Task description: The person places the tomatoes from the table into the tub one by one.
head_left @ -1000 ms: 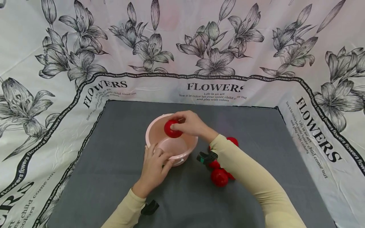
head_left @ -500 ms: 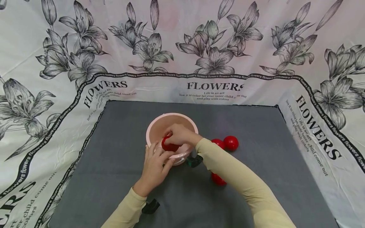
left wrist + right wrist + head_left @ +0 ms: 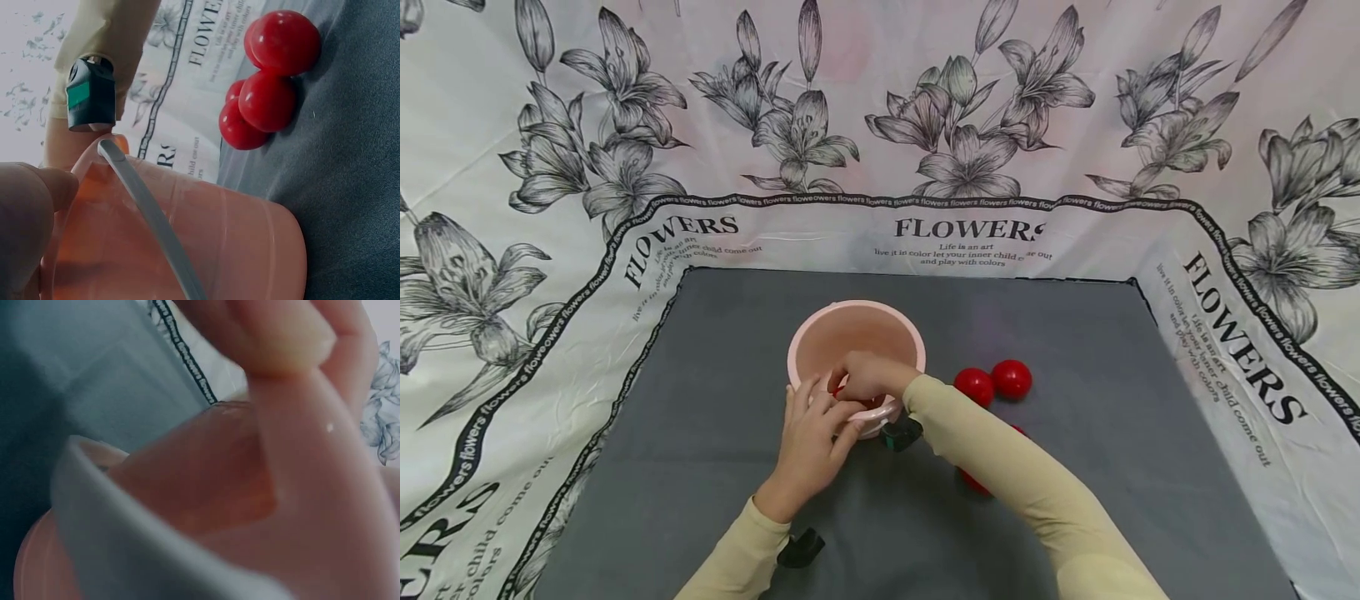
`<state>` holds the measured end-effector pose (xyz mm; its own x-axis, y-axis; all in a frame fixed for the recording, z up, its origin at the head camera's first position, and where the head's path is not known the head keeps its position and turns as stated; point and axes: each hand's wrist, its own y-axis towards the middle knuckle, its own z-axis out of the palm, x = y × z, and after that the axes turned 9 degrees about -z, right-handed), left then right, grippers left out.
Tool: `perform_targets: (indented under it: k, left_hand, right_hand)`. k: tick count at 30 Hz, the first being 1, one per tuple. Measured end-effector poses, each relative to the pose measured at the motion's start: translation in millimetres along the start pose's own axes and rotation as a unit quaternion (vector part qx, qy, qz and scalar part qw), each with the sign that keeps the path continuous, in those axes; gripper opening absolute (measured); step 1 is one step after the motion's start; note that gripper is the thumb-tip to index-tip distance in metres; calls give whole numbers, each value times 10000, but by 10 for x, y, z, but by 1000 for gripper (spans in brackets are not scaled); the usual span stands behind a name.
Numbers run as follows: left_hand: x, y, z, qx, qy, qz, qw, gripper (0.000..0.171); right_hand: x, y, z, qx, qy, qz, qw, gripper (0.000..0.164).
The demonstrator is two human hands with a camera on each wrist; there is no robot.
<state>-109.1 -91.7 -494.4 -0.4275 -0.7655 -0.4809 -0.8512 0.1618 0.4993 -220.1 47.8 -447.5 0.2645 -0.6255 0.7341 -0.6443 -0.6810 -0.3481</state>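
Head view bright; wrist views dimmer (right blurred); glints on balls (image 3: 267, 101).

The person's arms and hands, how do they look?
The left sleeve and right sleeve are pale yellow. The left wrist gadget and right wrist gadget are black, the right with a green patch. The left hand and right hand are gloveless.

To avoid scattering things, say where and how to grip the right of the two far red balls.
Probably grip the right ball across its near and far sides, from above: its round top is uncovered, and the neighbouring ball crowds its left.
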Motion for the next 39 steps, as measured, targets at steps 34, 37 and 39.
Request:
perform_targets:
  k: [34, 37, 39]
  left_hand:
    - [-18, 13, 1, -81, -30, 42, 10000, 15]
    - [-17, 5, 1, -131, -8, 99, 9999, 16]
    - [-17, -1, 1, -171, 5, 132, 9998, 17]
  right_hand:
    - [-27, -24, 37, 69, -20, 54, 10000, 36]
    - [-27, -20, 37, -15, -31, 40, 10000, 37]
    - [-28, -19, 39, -95, -48, 6, 9999, 37]
